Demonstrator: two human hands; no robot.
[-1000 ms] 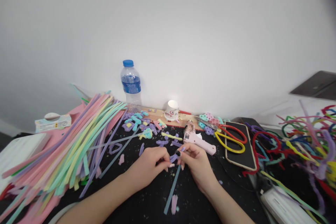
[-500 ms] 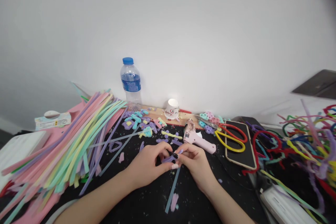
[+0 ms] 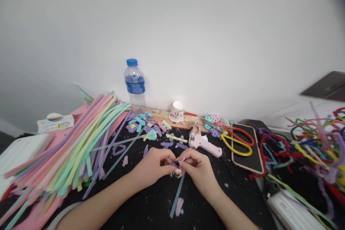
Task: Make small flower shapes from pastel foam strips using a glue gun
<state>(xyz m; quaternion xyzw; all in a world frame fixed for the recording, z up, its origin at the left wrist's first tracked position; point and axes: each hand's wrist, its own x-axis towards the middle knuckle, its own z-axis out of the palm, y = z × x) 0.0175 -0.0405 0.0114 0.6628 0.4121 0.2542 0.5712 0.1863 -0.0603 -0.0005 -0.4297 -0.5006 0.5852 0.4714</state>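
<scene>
My left hand [image 3: 156,167] and my right hand [image 3: 199,169] meet over the black mat, fingertips pinched together. Between them is a short purple pipe cleaner piece [image 3: 183,159], mostly hidden by the fingers. Under the fingertips a translucent glue stick [image 3: 176,197] lies on the mat, beside a pink fuzzy scrap [image 3: 179,206]. Just beyond my hands are purple pipe cleaner shapes [image 3: 167,145] and a yellow piece [image 3: 176,138]. The pink hot glue gun [image 3: 206,145] rests past my right hand, its tip browned.
Left lies a big bundle of pastel pipe cleaners [image 3: 81,143]. At the wall stand a water bottle [image 3: 135,84] and a paper cup [image 3: 177,111]. Scissors [image 3: 238,143] overlap a phone [image 3: 249,160]. Right are tangled coloured pipe cleaners [image 3: 323,151] and a white power strip [image 3: 293,210].
My left fingers have closed in further around the purple piece, so less of it shows. Both hands stay in nearly the same place, and the surrounding things have not moved.
</scene>
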